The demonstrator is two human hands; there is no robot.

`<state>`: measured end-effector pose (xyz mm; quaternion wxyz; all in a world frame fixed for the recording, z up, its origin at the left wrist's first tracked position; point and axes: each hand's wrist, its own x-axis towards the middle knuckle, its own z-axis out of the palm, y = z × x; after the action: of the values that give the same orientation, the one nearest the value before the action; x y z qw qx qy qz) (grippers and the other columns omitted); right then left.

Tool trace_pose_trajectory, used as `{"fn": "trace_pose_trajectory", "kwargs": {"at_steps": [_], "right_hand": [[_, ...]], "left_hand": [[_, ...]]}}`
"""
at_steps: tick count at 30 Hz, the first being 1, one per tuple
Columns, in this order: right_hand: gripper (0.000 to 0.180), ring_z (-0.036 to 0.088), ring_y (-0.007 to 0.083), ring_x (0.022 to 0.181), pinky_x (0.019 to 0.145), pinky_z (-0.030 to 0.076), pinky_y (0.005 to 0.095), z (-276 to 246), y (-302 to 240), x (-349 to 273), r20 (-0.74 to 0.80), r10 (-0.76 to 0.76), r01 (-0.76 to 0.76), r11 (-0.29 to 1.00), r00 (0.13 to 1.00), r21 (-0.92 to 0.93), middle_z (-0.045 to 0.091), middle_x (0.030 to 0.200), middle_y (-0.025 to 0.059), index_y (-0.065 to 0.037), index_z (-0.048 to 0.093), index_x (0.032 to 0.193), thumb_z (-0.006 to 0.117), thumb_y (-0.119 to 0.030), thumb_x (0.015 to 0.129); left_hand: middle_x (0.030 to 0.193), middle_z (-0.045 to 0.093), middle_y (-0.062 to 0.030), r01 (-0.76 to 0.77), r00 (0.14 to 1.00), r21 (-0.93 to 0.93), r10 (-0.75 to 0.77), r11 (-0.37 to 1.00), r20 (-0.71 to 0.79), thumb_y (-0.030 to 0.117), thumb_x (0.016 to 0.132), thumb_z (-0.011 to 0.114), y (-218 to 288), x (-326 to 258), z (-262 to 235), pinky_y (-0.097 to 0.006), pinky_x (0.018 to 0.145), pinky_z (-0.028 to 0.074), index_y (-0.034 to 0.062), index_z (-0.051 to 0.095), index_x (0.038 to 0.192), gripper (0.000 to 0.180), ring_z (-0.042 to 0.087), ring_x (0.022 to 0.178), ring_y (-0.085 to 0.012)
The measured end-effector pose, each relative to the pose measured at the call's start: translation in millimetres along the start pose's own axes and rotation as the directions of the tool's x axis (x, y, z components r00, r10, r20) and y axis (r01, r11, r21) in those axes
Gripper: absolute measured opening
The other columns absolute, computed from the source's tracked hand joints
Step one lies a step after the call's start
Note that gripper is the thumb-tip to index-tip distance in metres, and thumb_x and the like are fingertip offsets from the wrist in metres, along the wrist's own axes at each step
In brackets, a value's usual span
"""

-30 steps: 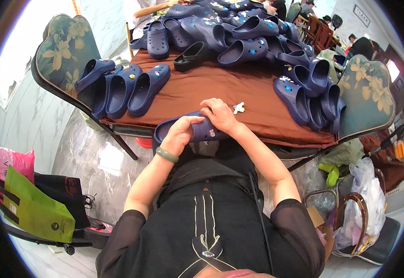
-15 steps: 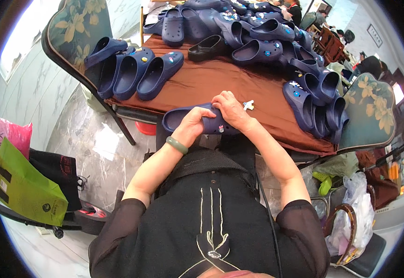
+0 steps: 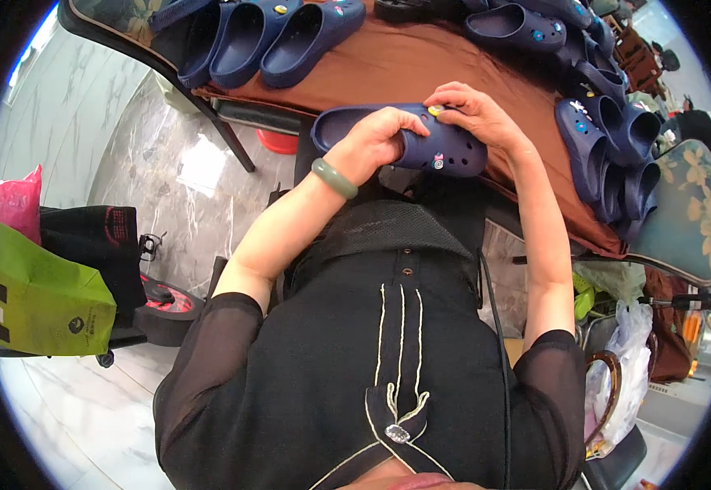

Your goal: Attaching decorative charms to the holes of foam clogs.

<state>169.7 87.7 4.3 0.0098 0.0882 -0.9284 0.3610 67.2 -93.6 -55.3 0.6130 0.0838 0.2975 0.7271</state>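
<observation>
A navy clog [image 3: 463, 155] with round holes lies sideways at the table's near edge, toe to the right. My left hand [image 3: 372, 140], with a green bangle on its wrist, is closed around the clog's middle, thumb on the upper. At the clog's far side, my right hand [image 3: 482, 116] pinches a small yellow-and-white shoe charm [image 3: 435, 109] against the upper. A pink-and-white charm [image 3: 439, 162] sits in the upper nearer to me. Fingers hide part of the clog's opening.
Brown cloth [image 3: 421, 69] covers the table. Decorated navy clogs [image 3: 315, 41] stand at its left, with several more [image 3: 588, 147] at its right. Floral chair backs [image 3: 690, 212] flank it. A green bag [image 3: 41, 298] sits low left, a red container [image 3: 277, 141] under the table.
The view has tipped downward, so the far pile has mostly left it. My right hand now pinches a yellow-and-white charm at the clog. The white charm seen on the cloth no longer shows.
</observation>
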Motion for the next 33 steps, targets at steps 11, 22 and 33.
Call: {"fn": "trace_pose_trajectory", "kwargs": {"at_steps": [11,22,33], "right_hand": [[0.016,0.053,0.0254,0.1,0.088,0.037,0.0391,33.0,0.7,-0.4,-0.356,-0.096,-0.1,0.864,0.93,-0.494,0.059,0.098,0.0082,-0.008,0.063,0.094,0.059,-0.022,0.088],[0.027,0.055,0.0147,0.09,0.078,0.045,0.0266,3.6,-1.1,-9.6,-0.257,0.12,-0.104,0.992,0.959,0.077,0.057,0.097,0.0062,-0.003,0.065,0.106,0.067,-0.021,0.086],[0.024,0.057,0.0303,0.084,0.074,0.047,0.0403,34.3,-0.1,-2.1,-0.535,-0.012,-0.119,0.97,0.845,-0.211,0.06,0.083,0.0112,-0.003,0.062,0.086,0.068,-0.027,0.082]], "left_hand": [[0.093,0.066,-0.0199,-0.016,0.998,0.02,0.017,1.0,-0.059,-0.007,0.07,0.058,2.2,11.4,0.9,-0.039,0.081,0.056,-0.0087,0.059,0.098,0.028,0.067,0.082,-0.0288],[0.091,0.066,-0.0187,0.021,1.0,0.131,-0.019,0.991,-0.021,-0.005,0.071,0.058,18.6,21.2,15.4,-0.038,0.076,0.057,-0.0089,0.059,0.096,0.025,0.067,0.076,-0.0268],[0.086,0.066,-0.017,-0.026,0.998,0.078,0.031,0.997,-0.051,-0.008,0.069,0.059,12.1,18.5,7.1,-0.036,0.076,0.057,-0.0073,0.061,0.09,0.021,0.068,0.075,-0.0254]]}}
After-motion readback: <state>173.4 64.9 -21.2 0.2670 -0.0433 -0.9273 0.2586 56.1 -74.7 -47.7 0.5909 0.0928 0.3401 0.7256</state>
